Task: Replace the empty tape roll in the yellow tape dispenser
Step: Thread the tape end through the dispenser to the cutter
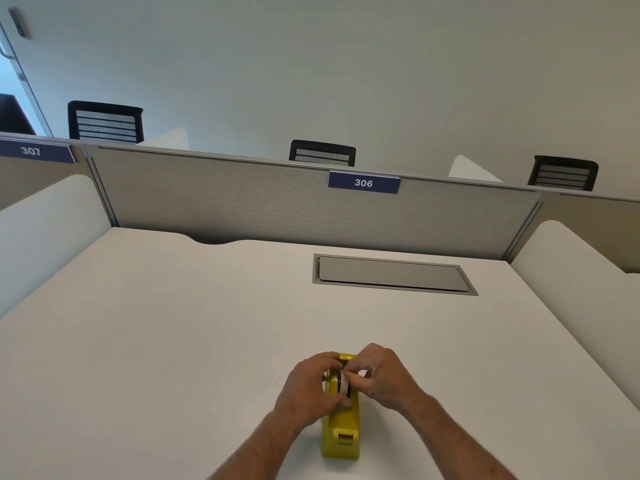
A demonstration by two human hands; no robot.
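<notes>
Centrally, white desk (173, 341) bears yellow tape dispenser (341, 431); grey partition (242, 199) behind.

A white desk (173, 323) fills the cubicle, with a grey flush cover plate (393, 274) set into it toward the back right. Behind stands a grey fabric partition (242, 199) carrying a blue label reading 306 (363, 182); a second label, 307 (33, 151), sits on the next panel at left. Three black mesh chair backs (105, 122) show above the partition, against a pale wall (346, 64).
</notes>
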